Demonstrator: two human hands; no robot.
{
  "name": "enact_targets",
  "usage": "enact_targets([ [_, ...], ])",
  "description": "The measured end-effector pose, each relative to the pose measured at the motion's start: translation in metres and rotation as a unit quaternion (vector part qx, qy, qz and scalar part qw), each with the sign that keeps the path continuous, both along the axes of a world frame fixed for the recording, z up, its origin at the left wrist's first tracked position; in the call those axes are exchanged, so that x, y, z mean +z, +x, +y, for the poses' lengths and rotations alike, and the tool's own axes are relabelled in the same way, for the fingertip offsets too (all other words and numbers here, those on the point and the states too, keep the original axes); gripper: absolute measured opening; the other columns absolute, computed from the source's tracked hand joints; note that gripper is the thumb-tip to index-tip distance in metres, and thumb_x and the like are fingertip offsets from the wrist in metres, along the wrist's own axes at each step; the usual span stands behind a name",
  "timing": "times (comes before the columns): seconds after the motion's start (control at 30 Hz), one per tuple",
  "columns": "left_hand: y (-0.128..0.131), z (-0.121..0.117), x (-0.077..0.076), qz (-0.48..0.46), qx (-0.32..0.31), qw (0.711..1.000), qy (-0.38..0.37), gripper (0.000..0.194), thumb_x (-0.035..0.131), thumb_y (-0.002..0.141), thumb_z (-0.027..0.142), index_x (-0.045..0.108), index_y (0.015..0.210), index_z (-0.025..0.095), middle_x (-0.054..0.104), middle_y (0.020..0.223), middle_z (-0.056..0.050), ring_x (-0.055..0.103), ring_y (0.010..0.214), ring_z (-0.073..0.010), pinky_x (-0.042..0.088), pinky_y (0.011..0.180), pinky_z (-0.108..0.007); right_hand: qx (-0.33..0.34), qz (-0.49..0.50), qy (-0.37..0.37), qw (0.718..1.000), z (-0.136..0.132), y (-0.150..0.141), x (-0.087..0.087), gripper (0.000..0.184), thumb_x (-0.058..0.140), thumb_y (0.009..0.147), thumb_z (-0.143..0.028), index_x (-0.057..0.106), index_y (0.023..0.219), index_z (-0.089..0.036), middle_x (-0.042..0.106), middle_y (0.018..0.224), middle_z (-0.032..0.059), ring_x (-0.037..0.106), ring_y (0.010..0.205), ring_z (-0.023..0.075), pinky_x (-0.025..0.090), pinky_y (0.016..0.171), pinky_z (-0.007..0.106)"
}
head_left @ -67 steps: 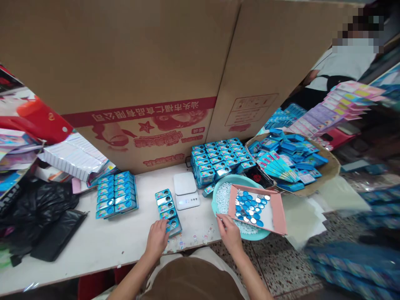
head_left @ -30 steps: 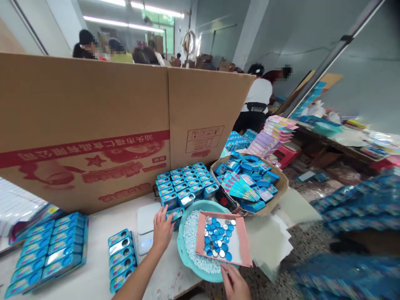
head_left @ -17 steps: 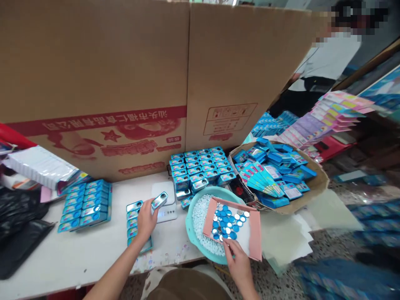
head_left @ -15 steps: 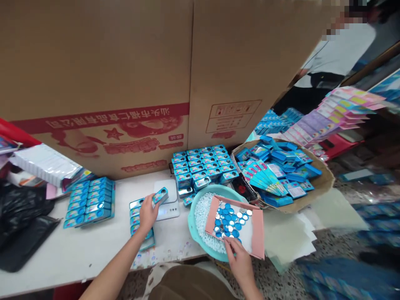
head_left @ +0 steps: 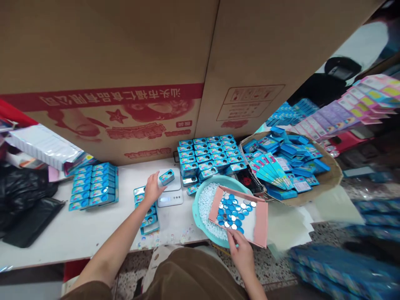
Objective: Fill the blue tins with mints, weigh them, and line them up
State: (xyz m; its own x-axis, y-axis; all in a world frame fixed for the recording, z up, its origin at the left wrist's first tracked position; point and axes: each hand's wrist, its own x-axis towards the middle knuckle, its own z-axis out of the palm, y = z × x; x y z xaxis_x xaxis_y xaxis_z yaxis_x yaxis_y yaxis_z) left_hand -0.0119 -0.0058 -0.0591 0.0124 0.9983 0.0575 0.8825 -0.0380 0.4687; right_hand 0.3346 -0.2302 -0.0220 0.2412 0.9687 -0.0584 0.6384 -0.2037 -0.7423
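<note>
My left hand [head_left: 152,189] grips the left end of a small blue box [head_left: 166,177] with a round dark window. That box is over the platform of a white digital scale [head_left: 170,199]. Just below my left hand lies a tray of similar blue boxes [head_left: 150,219]. My right hand [head_left: 241,250] has thumb and finger pinched at the near edge of a pink cardboard tray [head_left: 261,225]; whatever is between the fingertips is too small to make out. Blue and silver round discs [head_left: 233,210] fill the tray. It rests on a turquoise basin [head_left: 196,212] of small pale pellets [head_left: 206,200].
Blue boxes stand in rows [head_left: 206,155] behind the basin and in another block [head_left: 93,187] at left. A big carton [head_left: 125,50] rises behind the table. On the right, an open carton [head_left: 334,179] holds flat blue packages. A black bag [head_left: 28,204] lies far left.
My left hand has moved the blue box slightly forward and right, over the scale platform. My right hand stays at the tray's near edge. The whole view has shifted a little.
</note>
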Motion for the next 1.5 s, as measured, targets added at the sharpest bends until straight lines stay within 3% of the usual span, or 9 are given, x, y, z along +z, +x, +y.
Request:
enact_targets([
  [0.3, -0.017, -0.010, 0.005, -0.001, 0.002, 1.000, 0.003, 0.071, 0.069, 0.066, 0.038, 0.040, 0.128, 0.017, 0.053, 0.117, -0.013, 0.047, 0.114, -0.0305, 0.040, 0.098, -0.044, 0.014, 0.002, -0.020, 1.000, 0.012, -0.007, -0.002, 0.033, 0.044, 0.087, -0.041, 0.068, 0.092, -0.020, 0.069, 0.096, 0.0094, 0.064, 0.089, 0.0218, 0.050, 0.080, 0.034],
  [0.7, -0.010, -0.009, 0.001, -0.055, 0.025, 0.998, -0.022, 0.066, 0.069, 0.067, 0.035, 0.044, 0.125, 0.018, 0.053, 0.118, -0.012, 0.046, 0.116, -0.0301, 0.038, 0.099, -0.044, 0.005, 0.011, -0.021, 1.000, 0.015, -0.002, 0.001, 0.035, 0.045, 0.086, -0.044, 0.068, 0.092, -0.019, 0.069, 0.095, 0.0098, 0.063, 0.089, 0.0224, 0.050, 0.079, 0.034],
  [1.0, 0.011, 0.006, -0.018, -0.152, 0.118, 0.979, -0.064, 0.072, 0.072, 0.063, 0.036, 0.042, 0.125, 0.013, 0.056, 0.120, -0.016, 0.052, 0.113, -0.0298, 0.042, 0.094, -0.042, -0.003, 0.011, -0.036, 0.999, 0.012, -0.001, 0.002, 0.035, 0.045, 0.086, -0.044, 0.068, 0.093, -0.019, 0.069, 0.098, 0.0097, 0.063, 0.090, 0.0223, 0.050, 0.077, 0.032],
  [1.17, 0.026, 0.013, -0.024, -0.183, 0.165, 0.965, -0.087, 0.042, 0.070, 0.065, 0.033, 0.056, 0.102, 0.018, 0.067, 0.090, -0.007, 0.063, 0.088, -0.0261, 0.049, 0.079, -0.040, -0.022, 0.035, -0.030, 0.999, 0.014, -0.003, 0.003, 0.036, 0.046, 0.085, -0.046, 0.069, 0.094, -0.019, 0.069, 0.099, 0.0102, 0.063, 0.091, 0.0234, 0.049, 0.080, 0.034],
  [1.27, 0.029, 0.005, -0.003, -0.186, 0.145, 0.970, -0.052, 0.036, 0.065, 0.070, 0.035, 0.057, 0.100, 0.017, 0.065, 0.091, -0.008, 0.062, 0.090, -0.0261, 0.049, 0.080, -0.041, -0.052, 0.094, -0.028, 0.994, 0.023, -0.008, 0.003, 0.038, 0.050, 0.083, -0.050, 0.070, 0.091, -0.019, 0.069, 0.097, 0.0105, 0.062, 0.093, 0.0251, 0.049, 0.082, 0.037],
  [1.37, 0.034, -0.020, 0.044, -0.186, 0.067, 0.980, 0.008, 0.033, 0.065, 0.070, 0.036, 0.059, 0.099, 0.020, 0.062, 0.102, -0.007, 0.057, 0.102, -0.0252, 0.045, 0.091, -0.040, -0.110, 0.210, -0.039, 0.971, 0.044, -0.019, 0.004, 0.044, 0.052, 0.079, -0.057, 0.071, 0.089, -0.018, 0.070, 0.094, 0.0106, 0.062, 0.091, 0.0267, 0.049, 0.083, 0.040],
  [1.43, 0.042, -0.042, 0.081, -0.163, -0.021, 0.985, 0.050, 0.031, 0.061, 0.074, 0.036, 0.060, 0.102, 0.024, 0.060, 0.102, -0.006, 0.056, 0.101, -0.0243, 0.045, 0.092, -0.040, -0.167, 0.326, -0.055, 0.929, 0.065, -0.030, 0.004, 0.049, 0.051, 0.077, -0.062, 0.071, 0.087, -0.018, 0.071, 0.091, 0.0106, 0.064, 0.086, 0.0267, 0.050, 0.079, 0.040],
  [1.5, 0.055, -0.063, 0.110, -0.143, -0.065, 0.984, 0.081, 0.033, 0.061, 0.074, 0.034, 0.060, 0.107, 0.027, 0.058, 0.102, -0.005, 0.056, 0.098, -0.0242, 0.046, 0.090, -0.040, -0.219, 0.460, -0.070, 0.857, 0.089, -0.042, 0.003, 0.050, 0.049, 0.078, -0.063, 0.070, 0.088, -0.018, 0.071, 0.092, 0.0099, 0.065, 0.084, 0.0252, 0.051, 0.075, 0.038],
])
